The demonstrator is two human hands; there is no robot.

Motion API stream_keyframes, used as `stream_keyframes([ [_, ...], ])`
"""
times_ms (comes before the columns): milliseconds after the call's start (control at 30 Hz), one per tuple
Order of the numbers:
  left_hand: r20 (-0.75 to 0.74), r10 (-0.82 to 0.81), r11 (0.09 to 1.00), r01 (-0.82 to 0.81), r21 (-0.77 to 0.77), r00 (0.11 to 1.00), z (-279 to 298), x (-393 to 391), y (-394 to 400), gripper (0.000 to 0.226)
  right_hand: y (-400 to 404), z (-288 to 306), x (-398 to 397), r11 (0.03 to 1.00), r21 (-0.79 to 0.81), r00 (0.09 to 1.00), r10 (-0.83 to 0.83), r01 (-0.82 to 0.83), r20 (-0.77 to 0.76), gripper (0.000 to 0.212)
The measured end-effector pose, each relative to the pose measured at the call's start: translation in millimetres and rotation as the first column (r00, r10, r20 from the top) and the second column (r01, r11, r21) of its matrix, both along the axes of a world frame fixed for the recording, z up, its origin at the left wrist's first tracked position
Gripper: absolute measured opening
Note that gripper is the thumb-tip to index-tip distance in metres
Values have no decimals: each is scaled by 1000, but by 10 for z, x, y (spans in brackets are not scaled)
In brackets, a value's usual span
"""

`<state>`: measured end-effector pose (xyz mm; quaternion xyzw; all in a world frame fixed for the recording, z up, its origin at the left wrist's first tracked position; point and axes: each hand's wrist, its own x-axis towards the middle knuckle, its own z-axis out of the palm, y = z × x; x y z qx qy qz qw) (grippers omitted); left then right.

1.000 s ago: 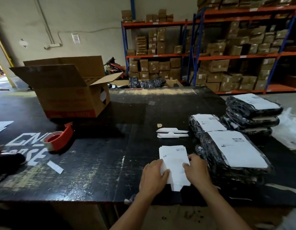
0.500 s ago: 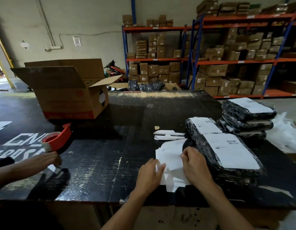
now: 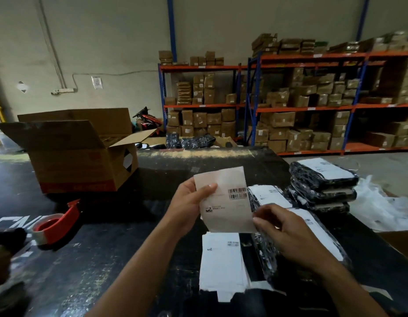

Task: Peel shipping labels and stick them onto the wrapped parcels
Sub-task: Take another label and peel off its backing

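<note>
While both hands are up over the black bench [image 3: 88, 271], they hold one shipping label [image 3: 226, 202] between them. The left hand [image 3: 187, 207] pinches the label's left edge, with the thumb lying on the front. The right hand [image 3: 287, 232] grips the label's lower right corner with its fingertips. The label stands almost upright and shows a barcode near its right side.

Under the raised label, a small pile of white labels [image 3: 221, 264] lies flat on the bench, close to the front edge. Just to the right of that pile lies a black wrapped parcel [image 3: 312, 239] with a white label on top, partly hidden by the right hand. Behind it sits another wrapped parcel [image 3: 269, 196], also with a label on it. Farther right, a stack of wrapped parcels [image 3: 322, 186] is piled up, and the top one has a white label.

At the left side, a red tape dispenser [image 3: 59, 223] rests on the bench. Another person's hand [image 3: 0, 266] shows at the far left edge, near a dark glove [image 3: 8, 236].

Farther back on the left stands an open cardboard box [image 3: 79, 161] with its flaps up. Past the bench, blue and orange shelves [image 3: 290, 108] are full of brown boxes against the wall.
</note>
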<state>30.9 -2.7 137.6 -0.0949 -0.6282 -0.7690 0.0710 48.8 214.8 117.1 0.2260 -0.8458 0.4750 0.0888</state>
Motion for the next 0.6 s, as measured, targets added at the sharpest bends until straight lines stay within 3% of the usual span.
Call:
stream_keyframes([
  [133, -72, -64, 978, 48, -201, 995, 159, 28, 65, 17, 149, 431, -110, 987, -154, 999, -43, 38, -29, 13],
  [267, -105, -81, 930, 37, -367, 991, 242, 47, 135, 19, 214, 717, -125, 994, -108, 999, 9, -14, -43, 17],
  [600, -103, -129, 873, 64, -484, 986, 240, 52, 149, 21, 223, 678, -86, 996, -67, 997, 67, -65, 33, 23],
])
